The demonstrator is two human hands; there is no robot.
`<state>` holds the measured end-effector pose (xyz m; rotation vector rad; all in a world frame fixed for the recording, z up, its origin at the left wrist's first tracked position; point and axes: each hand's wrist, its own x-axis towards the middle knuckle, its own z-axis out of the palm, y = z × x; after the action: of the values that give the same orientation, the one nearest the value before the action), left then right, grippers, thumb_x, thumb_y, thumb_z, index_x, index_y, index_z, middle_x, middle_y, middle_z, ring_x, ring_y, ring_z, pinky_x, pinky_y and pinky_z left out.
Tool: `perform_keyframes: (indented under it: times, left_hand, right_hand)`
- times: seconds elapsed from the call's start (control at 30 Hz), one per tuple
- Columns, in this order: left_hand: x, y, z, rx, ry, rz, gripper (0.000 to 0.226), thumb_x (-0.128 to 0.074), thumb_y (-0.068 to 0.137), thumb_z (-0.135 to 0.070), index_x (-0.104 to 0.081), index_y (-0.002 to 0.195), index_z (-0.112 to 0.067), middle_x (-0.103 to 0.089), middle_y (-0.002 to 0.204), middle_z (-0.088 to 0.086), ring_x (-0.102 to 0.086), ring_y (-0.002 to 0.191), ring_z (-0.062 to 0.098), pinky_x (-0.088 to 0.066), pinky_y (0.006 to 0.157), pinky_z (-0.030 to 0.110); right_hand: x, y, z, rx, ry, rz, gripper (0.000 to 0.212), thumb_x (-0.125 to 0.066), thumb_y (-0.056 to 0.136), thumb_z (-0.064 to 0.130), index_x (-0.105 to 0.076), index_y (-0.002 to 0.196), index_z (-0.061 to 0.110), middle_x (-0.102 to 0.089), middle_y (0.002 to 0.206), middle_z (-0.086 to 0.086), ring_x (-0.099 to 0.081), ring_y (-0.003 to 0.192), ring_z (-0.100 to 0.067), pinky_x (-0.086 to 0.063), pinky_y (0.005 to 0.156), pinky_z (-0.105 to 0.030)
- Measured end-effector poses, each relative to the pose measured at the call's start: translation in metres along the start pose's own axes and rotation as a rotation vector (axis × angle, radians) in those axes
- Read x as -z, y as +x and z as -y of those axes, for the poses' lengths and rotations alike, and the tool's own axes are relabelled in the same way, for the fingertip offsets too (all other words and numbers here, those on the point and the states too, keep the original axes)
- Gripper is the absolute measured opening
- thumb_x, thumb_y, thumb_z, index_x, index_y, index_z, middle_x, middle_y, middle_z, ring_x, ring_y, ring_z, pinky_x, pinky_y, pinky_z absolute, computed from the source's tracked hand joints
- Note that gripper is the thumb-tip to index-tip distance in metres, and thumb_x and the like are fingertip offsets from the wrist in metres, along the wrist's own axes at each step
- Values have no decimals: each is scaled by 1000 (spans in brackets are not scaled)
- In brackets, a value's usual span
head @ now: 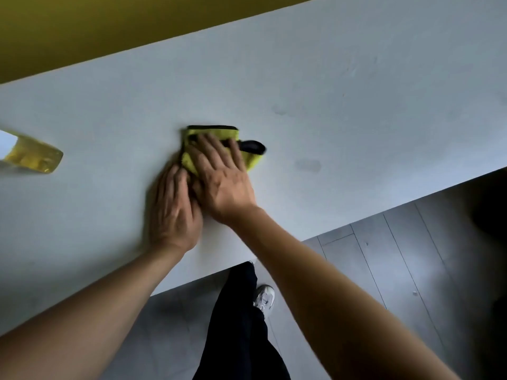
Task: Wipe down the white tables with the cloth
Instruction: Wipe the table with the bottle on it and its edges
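Both arms are stretched forward over the white table [356, 91], bare to the elbow and beyond. The right hand [222, 174] is laid flat, palm down, fingers straight and a little spread, pressed onto the yellow-green cloth [192, 157]. The left hand [172, 207] is set just beside it, nearer the body and to the left, also palm down with fingers straight and held together; its fingertips are seen at the near left edge of the cloth, though whether they rest on it or just against it cannot be told through the blur. The two hands are touching along their inner sides, the right one partly lapped over the left.

Out to the left of the hands, well apart from them, a clear bottle of yellow liquid [35, 157] is seen lying at the frame edge, blurred. Beyond the fingertips, past the far table edge, an olive-yellow surface [109, 23] is shown. Below the wrists, past the near table edge, grey floor tiles [384, 256] are visible, with a dark trouser leg [241, 325] and a pale shoe [264, 297].

The cloth is folded into a small pad with a black border, pinned flat under the right palm and fingers. Its far edge is left showing beyond the fingertips, and a dark corner is poked out to the right of the hand. Faint smudges are seen on the table to the right of the grip.
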<state>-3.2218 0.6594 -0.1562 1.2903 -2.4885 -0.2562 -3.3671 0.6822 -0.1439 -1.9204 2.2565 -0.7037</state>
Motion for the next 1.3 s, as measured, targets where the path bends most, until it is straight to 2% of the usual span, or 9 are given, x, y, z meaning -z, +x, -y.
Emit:
perform_keyframes:
  times: [0.13, 0.37, 0.47, 0.57, 0.67, 0.8, 0.97, 1.17, 1.3]
  left_hand:
    - [3, 2, -4, 27, -43, 32, 54, -37, 103, -22, -46, 151, 1, -44, 160, 22, -38, 150, 39, -27, 126, 48]
    - [5, 4, -3, -27, 44, 96, 57, -34, 105, -25, -40, 160, -9, -32, 169, 15, -28, 158, 33, -23, 128, 49]
    - [6, 3, -4, -28, 58, 93, 56, -36, 105, -23, -41, 159, -7, -32, 168, 17, -27, 158, 33, -23, 128, 50]
    - [6, 3, -5, -20, 46, 92, 57, -36, 104, -21, -40, 159, -5, -32, 168, 17, -28, 158, 33, -25, 128, 52]
    - [7, 5, -6, -5, 29, 79, 59, -38, 103, -20, -38, 159, -1, -33, 168, 17, -29, 157, 33, -26, 127, 52]
    - [9, 5, -7, 7, 61, 76, 56, -40, 103, -20, -44, 153, 4, -38, 165, 19, -34, 155, 36, -27, 127, 51]
    - [13, 9, -11, 29, 57, 117, 59, -42, 100, -21, -45, 154, 1, -39, 164, 18, -36, 153, 37, -27, 127, 48]
    - [5, 48, -26, 106, -13, 124, 55, -51, 92, -25, -55, 142, -2, -48, 153, 22, -48, 137, 47, -30, 117, 49]
    - [-20, 108, -54, -90, -68, 124, 55, -52, 96, -20, -55, 149, -8, -43, 162, 19, -38, 149, 45, -25, 126, 51]
  right_hand:
    - [11, 13, -45, 184, -39, 85, 58, -43, 100, 47, -47, 149, 17, -43, 157, -8, -34, 148, -25, -15, 124, -49]
    - [68, 26, -199, -418, -130, -121, 62, -43, 95, 44, -45, 149, 15, -40, 158, -10, -31, 149, -30, -16, 122, -54]
    - [76, 29, -212, -540, -128, -128, 65, -36, 93, 47, -42, 151, 19, -34, 162, -3, -21, 153, -24, -6, 125, -48]
    - [62, 35, -192, -584, -179, -191, 65, -42, 89, 42, -47, 147, 13, -40, 158, -10, -29, 150, -30, -12, 124, -53]
    - [31, 48, -136, -356, -108, -192, 60, -59, 89, 31, -53, 141, 4, -49, 149, -21, -39, 142, -36, -22, 118, -58]
    - [-4, 65, -30, 23, 40, -2, 55, -51, 97, 40, -52, 145, 11, -45, 154, -12, -33, 148, -29, -14, 124, -52]
    - [0, 80, -56, 200, 1, 79, 55, -45, 102, 46, -48, 149, 18, -40, 159, -5, -28, 151, -22, -15, 124, -51]
    - [30, 126, -177, -163, -85, -65, 57, -48, 97, 42, -50, 147, 13, -45, 154, -10, -36, 146, -28, -21, 121, -55]
    - [46, 172, -232, -505, -163, -103, 64, -39, 95, 45, -42, 152, 17, -36, 161, -5, -25, 152, -25, -8, 125, -49]
